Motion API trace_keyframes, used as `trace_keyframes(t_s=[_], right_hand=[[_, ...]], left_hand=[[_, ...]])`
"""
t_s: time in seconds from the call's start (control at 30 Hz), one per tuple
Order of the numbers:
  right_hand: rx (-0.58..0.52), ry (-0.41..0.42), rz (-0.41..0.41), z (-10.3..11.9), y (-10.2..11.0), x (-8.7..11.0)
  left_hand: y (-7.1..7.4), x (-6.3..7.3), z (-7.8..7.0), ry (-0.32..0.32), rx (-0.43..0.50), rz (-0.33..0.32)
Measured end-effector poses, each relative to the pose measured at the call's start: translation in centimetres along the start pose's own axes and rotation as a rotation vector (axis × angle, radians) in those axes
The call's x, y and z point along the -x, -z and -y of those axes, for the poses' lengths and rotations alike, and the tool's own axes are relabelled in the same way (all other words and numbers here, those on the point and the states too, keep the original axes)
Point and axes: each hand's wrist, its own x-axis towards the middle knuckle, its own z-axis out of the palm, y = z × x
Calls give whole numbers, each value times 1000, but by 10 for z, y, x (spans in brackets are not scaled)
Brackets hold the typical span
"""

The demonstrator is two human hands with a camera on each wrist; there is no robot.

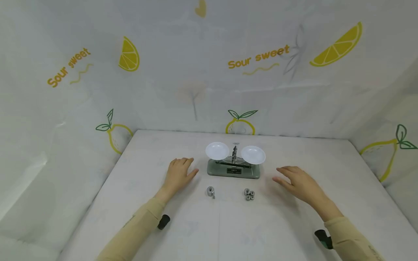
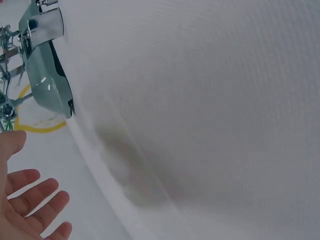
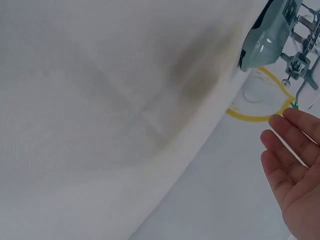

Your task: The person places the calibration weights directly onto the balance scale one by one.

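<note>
A green balance scale [image 1: 233, 170] with two white pans stands toward the back of the table in the head view. Its left pan [image 1: 217, 150] sits slightly higher than its right pan [image 1: 253, 155]. My left hand [image 1: 179, 174] is held left of the scale, fingers spread and holding nothing. On the other side, my right hand [image 1: 298, 183] hovers with relaxed fingers, also holding nothing. In front of the scale lie a larger metal weight [image 1: 210, 191] with a tiny one beside it, and a cluster of several small weights [image 1: 248, 195]. Both wrist views show an end of the scale's base [image 2: 47, 82] near the fingers.
A white cloth-covered table [image 1: 196, 232] carries everything. Behind it and at both sides hangs a white curtain [image 1: 163, 98] printed with lemons and lettering. Dark wrist straps [image 1: 164, 222] show under the beige sleeves [image 1: 137, 232].
</note>
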Motion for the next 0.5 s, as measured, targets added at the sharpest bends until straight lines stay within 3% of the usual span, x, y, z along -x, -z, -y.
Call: trace_keyframes(t_s=[0.1, 0.27, 0.5], right_hand=[[-34, 12, 13, 6, -2, -2], [-76, 62, 20, 13, -9, -6], [-173, 105, 85, 26, -21, -10]], left_hand=[[-3, -2, -5, 25, 120, 27], [-8, -8, -11, 90, 310, 134], [-22, -20, -15, 125, 482, 234]])
